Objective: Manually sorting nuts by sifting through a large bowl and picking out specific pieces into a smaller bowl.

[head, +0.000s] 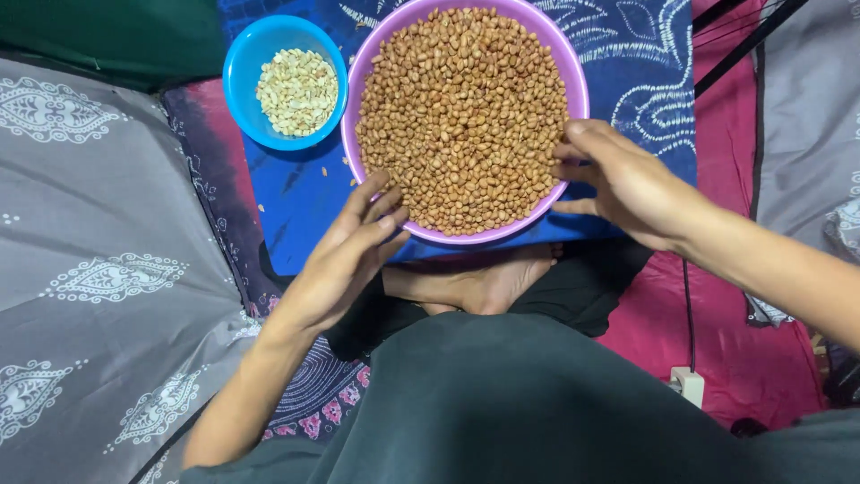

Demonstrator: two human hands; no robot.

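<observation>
A: Report the position of the main container.

B: The purple bowl (579,90) sits on a blue patterned cloth (296,193), directly ahead of the person's crossed legs. It is filled nearly to the rim with brown, skin-on peanuts (461,116).

A: State of the left hand?

B: The left hand (345,255) is at the near-left rim of the purple bowl. Its fingers (381,211) are extended and held close together, tips touching or just over the rim. They grip nothing that can be seen.

A: State of the right hand?

B: The right hand (627,184) is at the near-right rim of the purple bowl. Its fingers (587,148) curve inward against the rim, with the thumb below the rim edge. Whether they clamp the rim or merely rest on it cannot be told.

A: Adjacent items?

B: A blue bowl (246,54) stands just left of the purple bowl, rims nearly touching. It holds a smaller quantity of pale, skinned peanuts (297,91). A few loose peanuts lie on the blue patterned cloth between the two bowls.

A: Surroundings?

B: A grey fabric with white ornaments (98,269) lies well left of the purple bowl. A pink cloth (717,332) lies to the right and nearer the person. A bare foot (484,282) shows just below the purple bowl's near rim.
</observation>
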